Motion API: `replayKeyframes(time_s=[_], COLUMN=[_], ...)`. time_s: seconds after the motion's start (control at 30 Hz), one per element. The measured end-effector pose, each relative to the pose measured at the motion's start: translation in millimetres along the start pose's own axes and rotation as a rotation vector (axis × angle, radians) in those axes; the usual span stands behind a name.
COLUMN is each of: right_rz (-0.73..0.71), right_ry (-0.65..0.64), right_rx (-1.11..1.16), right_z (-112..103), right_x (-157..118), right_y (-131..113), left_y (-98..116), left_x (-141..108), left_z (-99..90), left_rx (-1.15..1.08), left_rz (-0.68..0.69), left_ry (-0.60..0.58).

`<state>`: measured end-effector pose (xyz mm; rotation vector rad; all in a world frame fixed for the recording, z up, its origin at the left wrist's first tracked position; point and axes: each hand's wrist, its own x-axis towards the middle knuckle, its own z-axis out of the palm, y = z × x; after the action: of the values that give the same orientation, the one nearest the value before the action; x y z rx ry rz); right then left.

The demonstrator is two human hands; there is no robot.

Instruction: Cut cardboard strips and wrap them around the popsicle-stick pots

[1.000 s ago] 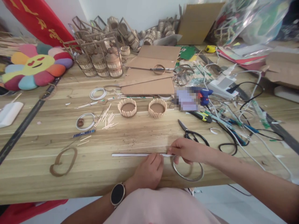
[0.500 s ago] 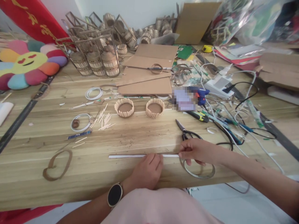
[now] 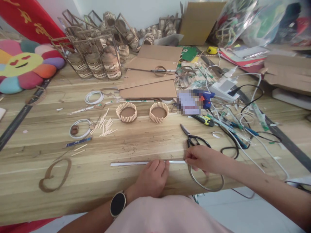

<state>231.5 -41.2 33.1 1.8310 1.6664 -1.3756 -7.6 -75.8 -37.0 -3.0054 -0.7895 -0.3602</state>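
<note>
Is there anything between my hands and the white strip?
Nothing visible. Your left hand presses on the strip and your right pinches it. The scissors lie just beyond your right hand, partly hidden by it, not between.

Red banner (image 3: 45, 17), gold characters (image 3: 40, 29), not legible

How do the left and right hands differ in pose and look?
The left hand rests on the white strip, palm down; the right hand pinches it farther right. The left hand has a dark watch at its wrist; the right hand has none. Both are bare.
</note>
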Motion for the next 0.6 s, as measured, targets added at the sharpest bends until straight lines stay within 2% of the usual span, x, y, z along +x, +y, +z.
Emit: replayKeyframes(time_s=[0.3, 0.5, 0.6], right_rz=[-0.008, -0.017, -0.032], right_ry=[0.066, 0.172, 0.194], right_rx=[-0.312, -0.472, -0.509], right_z=[-0.2, 7.4, 6.7], right_x=[-2.0, -4.5, -9.8], right_y=[-14.5, -23.5, -25.6], left_y=[0.1, 0.6, -4.7], left_x=[0.3, 0.8, 3.7], left_z=[0.5, 0.0, -5.3], left_rx=[-0.001, -0.055, -0.115], left_rz=[-0.009, -0.002, -0.030], left_ry=[0.042, -0.075, -0.093])
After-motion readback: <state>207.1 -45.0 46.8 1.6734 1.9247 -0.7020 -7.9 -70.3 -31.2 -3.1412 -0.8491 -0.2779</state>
